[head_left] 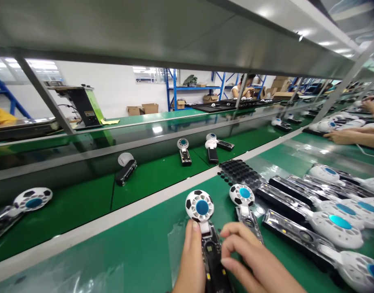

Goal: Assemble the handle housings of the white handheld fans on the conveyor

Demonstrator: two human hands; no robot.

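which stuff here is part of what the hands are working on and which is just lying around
In hand:
- football-head fan, open black handle held between both hands
- left hand along the handle's left side
- right hand, fingers curled at its right side

Lying about:
- second fan just beside it
- row of fans on the right
- sheet of black pads
- fans on the conveyor belt
- co-worker's arm far right

Handheld fan [205,228]: soccer-ball-patterned head, blue hub, open black handle. Lies flat, head pointing toward the conveyor belt [83,203], just short of it.
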